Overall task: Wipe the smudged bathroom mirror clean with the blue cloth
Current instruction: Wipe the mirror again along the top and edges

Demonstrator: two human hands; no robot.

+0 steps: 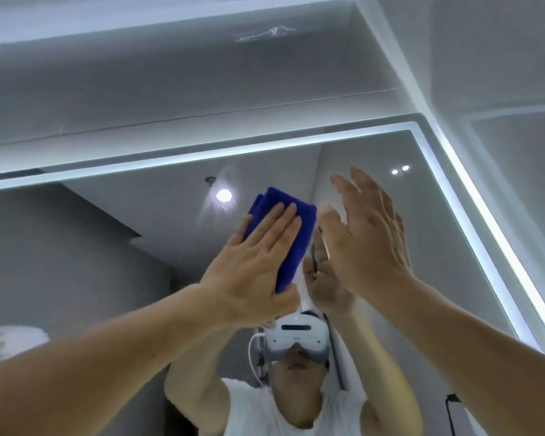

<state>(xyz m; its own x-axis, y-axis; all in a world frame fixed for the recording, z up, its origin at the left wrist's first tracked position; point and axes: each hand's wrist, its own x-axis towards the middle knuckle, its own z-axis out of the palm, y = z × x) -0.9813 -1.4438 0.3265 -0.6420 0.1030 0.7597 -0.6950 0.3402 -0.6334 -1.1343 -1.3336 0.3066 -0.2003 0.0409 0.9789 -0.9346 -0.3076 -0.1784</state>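
While the left hand [252, 275] presses the folded blue cloth [283, 234] flat against the bathroom mirror [107, 247] with straight fingers, the right hand [368, 247] hovers at the cloth's 3 o'clock, fingers spread and holding nothing. The cloth sits near the frame's centre. A glowing white light strip [202, 155] borders the mirror, turning a corner at 1 o'clock. Grey wall panels [170, 89] fill 12 o'clock. The glass reflects a ceiling lamp [223, 194] (hazy streaks surround it) and a white headset [296, 336].

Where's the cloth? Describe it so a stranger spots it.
Find the mirror with its glowing white border. Near its top, the left hand presses a folded cloth flat on the glass. It alone is vivid blue.
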